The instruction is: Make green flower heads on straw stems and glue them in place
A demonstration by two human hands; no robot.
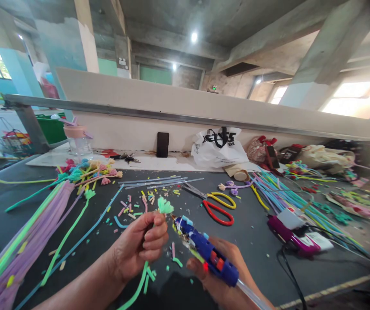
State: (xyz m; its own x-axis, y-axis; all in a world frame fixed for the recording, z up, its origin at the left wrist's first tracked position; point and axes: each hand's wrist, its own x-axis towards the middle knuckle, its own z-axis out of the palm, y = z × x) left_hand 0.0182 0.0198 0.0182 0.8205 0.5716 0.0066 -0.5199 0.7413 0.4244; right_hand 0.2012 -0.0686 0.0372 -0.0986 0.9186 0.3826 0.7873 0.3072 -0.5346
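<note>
My left hand (149, 241) is closed around a mint-green pipe cleaner (138, 290), whose free length hangs below the fist. A ruffled green flower head (164, 206) stands up above the fingers. In my right hand (223, 267) is a blue hot glue gun (206, 247), with a clear glue stick (251, 295) coming out of its back end. Its nozzle points at the space just right of the flower head; whether they touch I cannot tell. Scissors (214, 202) with one yellow and one red handle lie beyond the glue gun, blades partly open.
Purple and green pipe cleaners (39, 232) lie in a bundle at left, blue ones (280, 198) at right. Several cut bits (130, 206) are scattered mid-table. A magenta device (293, 239) with a cable sits right. Behind stand a phone (162, 145), a white bag (219, 148) and a cup (78, 140).
</note>
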